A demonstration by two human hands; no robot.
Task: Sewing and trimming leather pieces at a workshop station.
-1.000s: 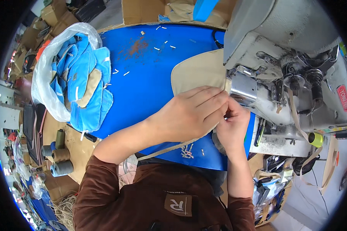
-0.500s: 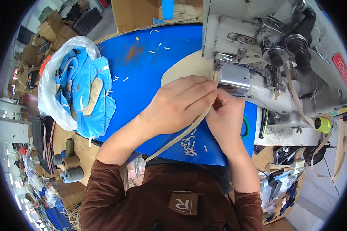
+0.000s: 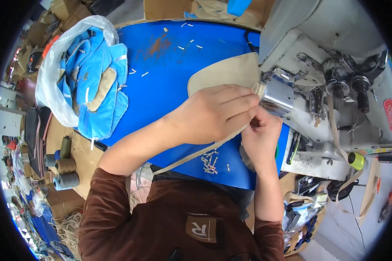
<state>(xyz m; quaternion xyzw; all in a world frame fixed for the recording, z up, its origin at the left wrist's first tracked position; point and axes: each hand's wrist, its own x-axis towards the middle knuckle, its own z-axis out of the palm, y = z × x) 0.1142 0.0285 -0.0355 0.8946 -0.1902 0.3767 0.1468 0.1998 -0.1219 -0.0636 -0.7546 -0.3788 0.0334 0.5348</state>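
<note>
– Noticing any change?
– Yes: seeing more of the panel (image 3: 224, 73) left of the machine (image 3: 287, 54) than half a second ago, over the bench (image 3: 157, 100).
– Meaning what for the work?
– Probably only re-angling, without letting go.
– Holding how?
– Pinching the panel beside the machine with the left hand (image 3: 222, 111); seemingly clasping the strip (image 3: 183, 160) just below with the right hand (image 3: 262, 137), too hidden to be sure.
</note>
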